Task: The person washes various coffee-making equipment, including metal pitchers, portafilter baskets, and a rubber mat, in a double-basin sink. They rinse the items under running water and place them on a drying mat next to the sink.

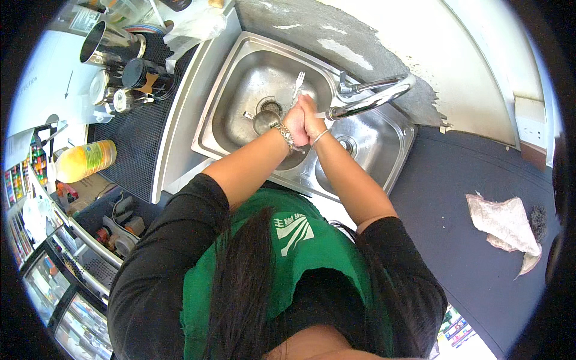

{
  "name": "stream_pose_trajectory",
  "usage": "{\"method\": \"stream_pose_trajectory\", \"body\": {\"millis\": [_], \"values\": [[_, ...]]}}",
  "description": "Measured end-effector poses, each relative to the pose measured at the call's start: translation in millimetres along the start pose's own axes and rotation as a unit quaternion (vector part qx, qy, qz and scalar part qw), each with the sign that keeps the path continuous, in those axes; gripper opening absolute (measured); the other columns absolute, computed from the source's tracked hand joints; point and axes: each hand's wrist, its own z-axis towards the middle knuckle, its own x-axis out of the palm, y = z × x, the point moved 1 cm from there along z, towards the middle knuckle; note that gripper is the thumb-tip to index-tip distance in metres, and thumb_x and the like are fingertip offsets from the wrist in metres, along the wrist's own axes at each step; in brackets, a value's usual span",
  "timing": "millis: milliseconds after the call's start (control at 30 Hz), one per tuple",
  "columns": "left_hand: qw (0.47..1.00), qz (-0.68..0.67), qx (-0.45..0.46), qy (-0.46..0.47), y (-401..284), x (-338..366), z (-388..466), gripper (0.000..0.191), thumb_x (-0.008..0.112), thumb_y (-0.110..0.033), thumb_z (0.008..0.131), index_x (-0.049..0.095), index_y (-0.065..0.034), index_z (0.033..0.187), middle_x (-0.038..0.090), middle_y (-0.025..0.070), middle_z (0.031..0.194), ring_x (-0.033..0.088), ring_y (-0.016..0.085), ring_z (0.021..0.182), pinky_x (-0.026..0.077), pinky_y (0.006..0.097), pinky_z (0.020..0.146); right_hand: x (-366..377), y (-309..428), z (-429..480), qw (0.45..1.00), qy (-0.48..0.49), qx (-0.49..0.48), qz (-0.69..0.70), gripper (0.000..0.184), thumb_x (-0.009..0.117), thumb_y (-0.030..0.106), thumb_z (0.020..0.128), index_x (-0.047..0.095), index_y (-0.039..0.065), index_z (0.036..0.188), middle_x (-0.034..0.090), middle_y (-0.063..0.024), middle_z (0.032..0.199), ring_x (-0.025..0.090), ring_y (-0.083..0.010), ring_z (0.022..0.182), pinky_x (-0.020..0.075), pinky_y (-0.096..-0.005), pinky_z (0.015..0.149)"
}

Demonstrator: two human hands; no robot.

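Observation:
Palm to palm, my left hand and my right hand press together over the left basin of a stainless steel double sink. No object shows between them, though the inner palms are hidden. Just beside them is the spout of a chrome faucet, with water apparently reaching my right hand. A metal cup with a handle lies near the basin's drain, left of my hands. Beyond my fingertips a white fork lies in the basin. A beaded bracelet circles my left wrist, a bangle my right.
Left of the sink, a raised counter with a black mat holds metal cups, glass jars and a yellow bottle. A plastic bag lies behind. On the right, a crumpled cloth and a scouring pad rest on the dark counter.

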Motion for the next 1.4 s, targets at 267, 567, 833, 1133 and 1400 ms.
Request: {"method": "stream_pose_trajectory", "body": {"millis": [267,567,833,1133,1400], "values": [[0.580,0.793,0.187,-0.010,-4,0,-22,0.029,0.048,-0.022,0.084,0.059,-0.0035,0.104,0.062,0.0200,0.098,0.060,0.033,0.092,0.047,0.0416,0.082,-30,-15,21,0.994,-0.083,0.069,-0.002,0.055,0.068,0.014,0.078,0.044,0.004,0.126,0.055,-0.0122,0.116,0.054,-0.0231,0.102,0.0446,-0.0357,0.087],[0.416,0.858,0.286,-0.097,-49,-70,-63,0.041,0.058,-0.004,0.068,0.062,-0.0130,0.108,0.060,0.0160,0.109,0.054,0.035,0.105,0.043,0.0428,0.091,-68,-26,19,0.969,0.024,0.231,0.086,0.038,0.054,0.023,0.087,0.049,0.007,0.121,0.055,-0.0125,0.119,0.054,-0.0261,0.103,0.0430,-0.0375,0.092],[0.762,0.489,0.070,-0.418,-81,-169,-52,0.039,0.057,-0.035,0.085,0.053,-0.0097,0.115,0.058,0.0118,0.100,0.058,0.026,0.084,0.050,0.0393,0.075,-22,-1,30,0.983,0.044,0.121,-0.134,0.036,0.058,0.019,0.085,0.054,0.006,0.119,0.060,-0.0098,0.112,0.056,-0.0205,0.096,0.0458,-0.0324,0.082],[0.903,0.255,-0.048,-0.344,-91,-182,-29,0.038,0.060,-0.030,0.085,0.052,0.0022,0.103,0.059,0.0138,0.096,0.061,0.024,0.082,0.056,0.0389,0.067,-46,-48,-39,0.883,0.008,-0.184,-0.432,0.023,0.058,0.017,0.088,0.063,0.001,0.103,0.065,-0.0113,0.098,0.062,-0.0214,0.086,0.0496,-0.0330,0.076],[0.812,0.388,0.123,-0.419,-71,-163,-70,0.061,0.064,-0.024,0.076,0.041,-0.0015,0.128,0.058,0.0186,0.111,0.060,0.026,0.088,0.052,0.0378,0.068,-69,-99,-128,0.609,0.313,-0.264,-0.680,0.056,0.049,0.038,0.089,0.033,0.021,0.140,0.025,-0.0086,0.148,0.020,-0.0291,0.138,0.0126,-0.0554,0.109]]}}
